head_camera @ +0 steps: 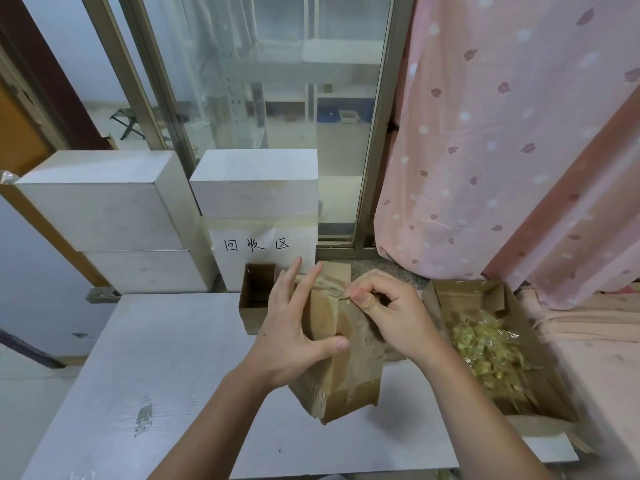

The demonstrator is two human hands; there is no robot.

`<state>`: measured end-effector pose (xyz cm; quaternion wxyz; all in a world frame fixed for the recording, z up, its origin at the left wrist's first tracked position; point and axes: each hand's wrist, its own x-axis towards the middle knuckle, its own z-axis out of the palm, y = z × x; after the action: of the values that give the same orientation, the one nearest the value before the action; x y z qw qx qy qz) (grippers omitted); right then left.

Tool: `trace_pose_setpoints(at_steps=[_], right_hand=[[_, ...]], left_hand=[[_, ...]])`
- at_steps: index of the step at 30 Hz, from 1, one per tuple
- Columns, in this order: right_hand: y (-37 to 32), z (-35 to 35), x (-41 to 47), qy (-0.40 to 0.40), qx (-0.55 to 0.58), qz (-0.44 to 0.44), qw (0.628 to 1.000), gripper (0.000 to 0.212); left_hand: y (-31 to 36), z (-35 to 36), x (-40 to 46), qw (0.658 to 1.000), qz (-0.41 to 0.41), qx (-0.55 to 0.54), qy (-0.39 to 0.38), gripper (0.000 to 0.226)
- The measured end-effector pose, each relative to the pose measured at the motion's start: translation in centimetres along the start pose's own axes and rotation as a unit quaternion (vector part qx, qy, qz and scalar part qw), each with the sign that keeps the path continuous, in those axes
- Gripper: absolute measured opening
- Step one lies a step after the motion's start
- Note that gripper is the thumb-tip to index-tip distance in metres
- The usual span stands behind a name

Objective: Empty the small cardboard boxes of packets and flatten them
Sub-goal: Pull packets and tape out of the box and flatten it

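Observation:
A small brown cardboard box, wrapped in clear tape, is held upright above the white table. My left hand grips its left side, thumb pressed on the front face and fingers spread over the top. My right hand pinches a strip of tape at the box's top edge between thumb and forefinger. To the right, a larger open cardboard box holds a heap of yellowish clear packets.
An empty open cardboard box stands behind my left hand. White foam boxes are stacked at the back, one with a handwritten paper label. A pink spotted curtain hangs at the right, beside a glass sliding door.

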<state>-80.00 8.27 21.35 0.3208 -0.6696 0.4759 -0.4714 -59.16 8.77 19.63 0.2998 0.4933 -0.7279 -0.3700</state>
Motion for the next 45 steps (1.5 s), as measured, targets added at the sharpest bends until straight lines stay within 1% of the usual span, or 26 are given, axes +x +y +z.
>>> trace_pose_setpoints(at_steps=[3,7,9,12,13,14,16,19,22,23,26,27,30,32,35,36,39,41,43,44,45], right_hand=[[0.1,-0.3,0.2,0.014,0.013,0.015,1.000,0.046],[0.3,-0.6,0.1,0.011,0.054,0.063,0.996,0.035],[0.0,-0.4,0.1,-0.001,0.055,0.084,0.995,0.038],[-0.5,-0.5,0.2,-0.012,0.071,0.110,0.991,0.060],[-0.6,-0.6,0.2,-0.022,0.068,0.110,0.991,0.064],[-0.7,-0.7,0.1,-0.036,0.059,0.109,0.992,0.062],[-0.9,-0.8,0.1,-0.061,0.015,0.113,0.992,0.050],[-0.6,-0.9,0.0,-0.067,-0.034,0.154,0.985,0.057],[-0.9,-0.9,0.0,-0.076,-0.047,0.156,0.984,0.064],[-1.1,-0.9,-0.1,-0.082,-0.051,0.148,0.984,0.062],[-1.4,-0.6,-0.2,-0.065,-0.045,0.122,0.989,0.032],[-1.5,-0.7,-0.2,-0.059,-0.045,0.122,0.990,0.026],[-1.3,-1.1,-0.1,-0.056,-0.083,0.130,0.986,0.018],[-1.3,-1.4,0.0,-0.052,-0.096,0.119,0.987,0.015],[-1.4,-1.5,0.2,-0.046,-0.098,0.108,0.988,0.018],[-1.3,-1.5,0.3,-0.042,-0.099,0.105,0.989,0.019],[-1.2,-1.6,0.6,-0.021,-0.105,0.093,0.990,0.028],[-1.2,-1.8,0.8,-0.037,-0.106,0.101,0.988,0.029],[-1.2,-1.8,0.8,-0.063,-0.122,0.119,0.983,0.043],[-1.0,-1.7,0.8,-0.063,-0.127,0.123,0.982,0.047],[-0.8,-1.6,0.9,-0.056,-0.124,0.122,0.983,0.046]], left_hand=[[-0.9,-0.2,0.4,1.000,0.007,0.000,0.009,0.118],[-1.3,-0.4,0.9,0.999,-0.023,-0.021,0.024,0.107],[-1.0,-0.2,1.0,0.998,-0.045,-0.017,0.036,0.105],[-0.5,-0.1,1.2,0.996,-0.076,-0.013,0.048,0.102],[-0.4,-0.1,1.2,0.995,-0.084,-0.009,0.050,0.102],[-0.3,-0.2,1.3,0.994,-0.093,-0.003,0.051,0.102],[-0.2,-0.3,1.5,0.993,-0.105,0.015,0.052,0.102],[-0.2,-0.4,1.6,0.991,-0.113,0.048,0.056,0.098],[0.1,-0.2,1.6,0.987,-0.111,0.095,0.064,0.088],[0.3,-0.1,1.6,0.985,-0.108,0.113,0.067,0.088],[0.8,-0.2,1.7,0.983,-0.096,0.133,0.082,0.091],[1.0,-0.2,1.7,0.983,-0.088,0.134,0.090,0.089],[1.6,0.0,1.4,0.981,-0.053,0.149,0.113,0.081],[2.0,0.2,1.2,0.979,-0.035,0.172,0.101,0.094],[2.4,0.4,1.4,0.969,-0.028,0.237,0.057,0.125],[2.5,0.5,1.6,0.966,-0.031,0.254,0.046,0.131],[2.5,0.7,2.1,0.963,-0.049,0.262,0.037,0.138],[2.3,0.7,2.1,0.966,-0.058,0.247,0.043,0.140],[2.2,0.6,2.1,0.966,-0.058,0.248,0.052,0.139],[2.3,0.6,2.1,0.964,-0.057,0.256,0.054,0.139],[2.4,0.6,2.2,0.962,-0.055,0.263,0.055,0.140]])
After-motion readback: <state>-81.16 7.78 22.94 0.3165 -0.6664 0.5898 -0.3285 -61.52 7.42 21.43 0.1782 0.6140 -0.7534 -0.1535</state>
